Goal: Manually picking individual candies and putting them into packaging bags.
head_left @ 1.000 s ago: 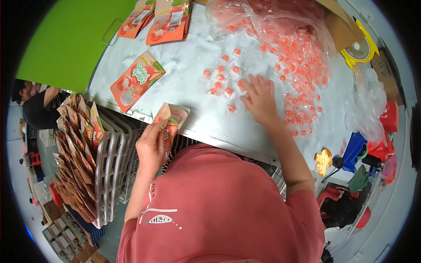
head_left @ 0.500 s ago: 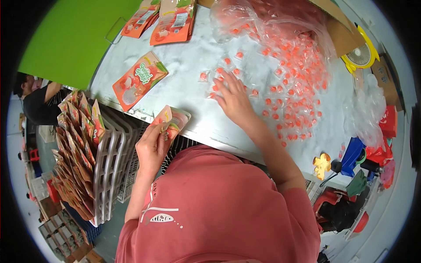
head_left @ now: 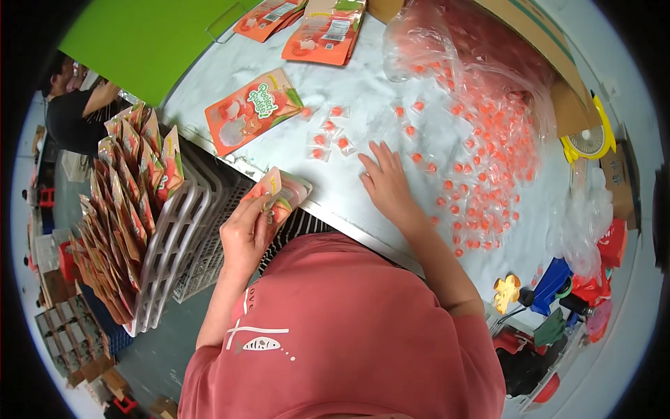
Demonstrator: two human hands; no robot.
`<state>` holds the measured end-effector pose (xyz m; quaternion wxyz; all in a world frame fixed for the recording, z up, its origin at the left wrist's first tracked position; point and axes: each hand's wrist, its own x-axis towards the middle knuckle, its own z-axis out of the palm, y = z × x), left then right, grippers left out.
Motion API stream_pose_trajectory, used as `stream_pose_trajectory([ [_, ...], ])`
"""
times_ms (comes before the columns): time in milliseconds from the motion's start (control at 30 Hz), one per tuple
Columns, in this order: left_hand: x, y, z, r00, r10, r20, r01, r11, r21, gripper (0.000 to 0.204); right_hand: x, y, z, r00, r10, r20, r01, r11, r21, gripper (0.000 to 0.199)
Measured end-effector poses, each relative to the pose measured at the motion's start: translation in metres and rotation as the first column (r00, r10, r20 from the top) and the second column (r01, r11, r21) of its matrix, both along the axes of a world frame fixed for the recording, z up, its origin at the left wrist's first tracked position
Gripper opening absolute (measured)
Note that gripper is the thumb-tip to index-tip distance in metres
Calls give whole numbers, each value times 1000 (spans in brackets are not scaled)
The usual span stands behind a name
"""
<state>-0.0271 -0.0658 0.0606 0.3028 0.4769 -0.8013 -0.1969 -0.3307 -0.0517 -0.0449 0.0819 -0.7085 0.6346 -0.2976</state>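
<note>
An orange printed pouch [head_left: 281, 198] is sitting in the left hand [head_left: 244, 227], just at the near edge of the pale table [head_left: 370, 87]; the thumb and fingers are closing tightly on its lower part, though how far they are reaching behind it cannot be told. To the left, beside the person, a white crate [head_left: 169, 241] is holding a dense row of similar filled-looking pouches [head_left: 125, 216], standing on edge and leaning together. The right hand [head_left: 387, 185] is hovering or resting over the tabletop, which of the two cannot be told; its fingers are standing loosely apart, and it is showing no grip on anything. Just beyond its fingertips, to the left, a few small clear-wrapped red pieces [head_left: 342, 142] are lying in a loose group, the nearest to the other pouch [head_left: 252, 115], which is lying flat, front up. Over to the right, a broad scatter of the same pieces [head_left: 488, 167] is spreading toward a large clear plastic bag [head_left: 481, 42], which is slumping against a cardboard box [head_left: 555, 59]. At the far edge, two stacks of pouches [head_left: 324, 31] are lying near a green panel [head_left: 139, 42], beyond which a co-worker in dark clothing [head_left: 73, 122] is sitting or standing.
</note>
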Motion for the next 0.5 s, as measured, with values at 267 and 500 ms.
stream_pose_trajectory([
  [267,4,-9,-8,1000,-1,29,1,1000,2,22,-4,13,9,999,-45,-24,43,998,-55,37],
  [500,8,-5,-12,998,34,51,-34,999,11,22,23,-57,11,995,84,59,-72,981,-182,42],
])
